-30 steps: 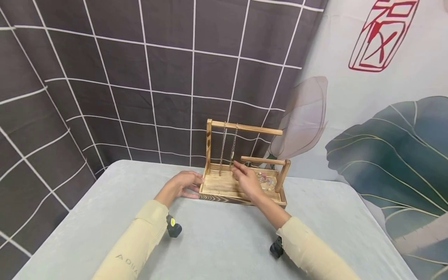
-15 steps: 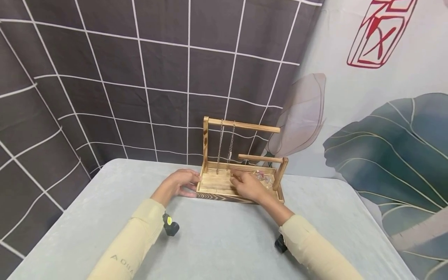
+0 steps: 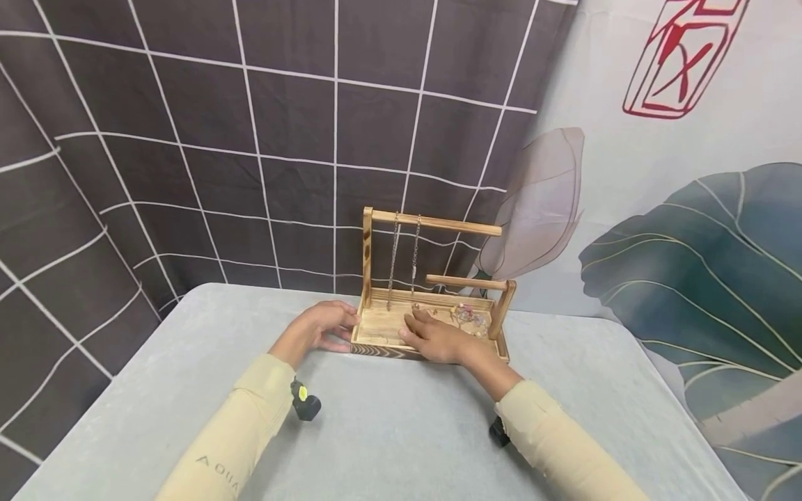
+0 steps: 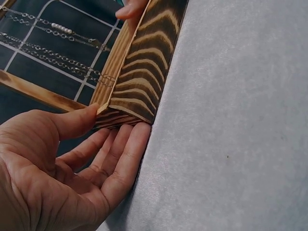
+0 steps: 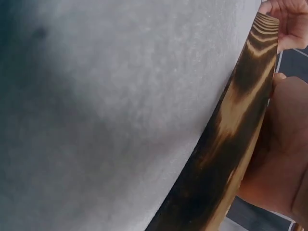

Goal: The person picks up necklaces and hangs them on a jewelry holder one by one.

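Holding up a wooden stand (image 3: 379, 351) here, near the back edge of the pale, cloth-covered surface (image 3: 395, 431), rounding off at both far corners!

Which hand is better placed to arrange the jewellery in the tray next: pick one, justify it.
Right, most likely: the right hand is over the tray, close to the colourful jewellery and hanging chains. The left hand grips the tray's end, so it seems better suited to steadying.

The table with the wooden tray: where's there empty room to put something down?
Bare table lies in front of the tray, between the two sleeves, and right of the tray. Inside, a small bare patch lies between the left hand and the right hand. The tray's right end is crowded with jewelry.
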The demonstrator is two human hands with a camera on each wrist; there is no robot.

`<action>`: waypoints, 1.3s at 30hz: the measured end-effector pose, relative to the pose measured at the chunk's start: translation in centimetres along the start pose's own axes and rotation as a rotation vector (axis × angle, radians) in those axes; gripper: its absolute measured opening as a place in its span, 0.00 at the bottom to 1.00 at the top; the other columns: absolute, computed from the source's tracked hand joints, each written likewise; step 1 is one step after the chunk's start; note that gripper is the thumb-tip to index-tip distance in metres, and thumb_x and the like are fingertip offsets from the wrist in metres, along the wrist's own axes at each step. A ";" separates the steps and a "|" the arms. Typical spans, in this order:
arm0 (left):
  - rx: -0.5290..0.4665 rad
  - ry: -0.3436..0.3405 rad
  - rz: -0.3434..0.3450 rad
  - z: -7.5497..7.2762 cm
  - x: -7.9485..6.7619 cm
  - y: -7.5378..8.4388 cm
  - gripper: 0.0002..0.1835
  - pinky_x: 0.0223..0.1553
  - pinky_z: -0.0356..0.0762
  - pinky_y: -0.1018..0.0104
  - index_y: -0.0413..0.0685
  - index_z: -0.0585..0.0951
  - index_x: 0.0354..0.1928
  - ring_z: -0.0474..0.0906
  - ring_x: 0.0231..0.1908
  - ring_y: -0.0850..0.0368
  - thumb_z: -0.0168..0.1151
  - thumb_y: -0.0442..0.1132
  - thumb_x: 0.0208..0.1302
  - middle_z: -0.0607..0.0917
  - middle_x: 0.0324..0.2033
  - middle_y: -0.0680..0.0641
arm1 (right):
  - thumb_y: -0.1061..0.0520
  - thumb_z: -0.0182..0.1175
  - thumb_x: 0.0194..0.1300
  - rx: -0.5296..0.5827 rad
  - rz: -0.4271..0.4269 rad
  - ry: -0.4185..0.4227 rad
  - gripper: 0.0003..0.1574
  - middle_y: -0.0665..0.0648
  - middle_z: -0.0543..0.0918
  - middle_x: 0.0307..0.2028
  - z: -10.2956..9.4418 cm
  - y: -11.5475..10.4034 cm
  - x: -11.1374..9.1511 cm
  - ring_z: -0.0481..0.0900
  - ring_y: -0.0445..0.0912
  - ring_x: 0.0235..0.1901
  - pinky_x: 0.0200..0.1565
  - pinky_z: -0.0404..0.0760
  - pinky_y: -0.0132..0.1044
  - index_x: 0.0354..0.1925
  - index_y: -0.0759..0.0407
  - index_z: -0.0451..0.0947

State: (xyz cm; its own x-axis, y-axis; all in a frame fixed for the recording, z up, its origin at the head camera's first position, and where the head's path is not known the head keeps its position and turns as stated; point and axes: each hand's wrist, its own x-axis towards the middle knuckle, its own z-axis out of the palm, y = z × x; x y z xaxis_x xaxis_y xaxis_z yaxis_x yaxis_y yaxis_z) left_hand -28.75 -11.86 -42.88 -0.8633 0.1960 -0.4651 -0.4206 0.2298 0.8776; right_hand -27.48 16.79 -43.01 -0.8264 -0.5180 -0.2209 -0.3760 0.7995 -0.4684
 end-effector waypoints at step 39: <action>-0.006 -0.018 -0.009 0.0 0.1 0.1 0.23 0.52 1.00 0.50 0.39 0.76 0.73 0.88 0.39 0.54 0.63 0.34 0.82 0.88 0.43 0.46 | 0.54 0.67 0.82 -0.185 -0.149 0.322 0.16 0.54 0.92 0.44 0.8 7.1 4.8 0.81 0.40 0.33 0.37 0.87 0.38 0.61 0.58 0.90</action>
State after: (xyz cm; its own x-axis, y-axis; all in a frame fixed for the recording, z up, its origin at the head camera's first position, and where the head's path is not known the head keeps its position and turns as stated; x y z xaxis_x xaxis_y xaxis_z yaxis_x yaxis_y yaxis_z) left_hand -28.84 -11.87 -42.84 -0.8543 0.2106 -0.4753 -0.4303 0.2264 0.8738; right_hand -33.84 19.74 -48.07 -0.8353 -0.5340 0.1307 -0.5463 0.7793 -0.3070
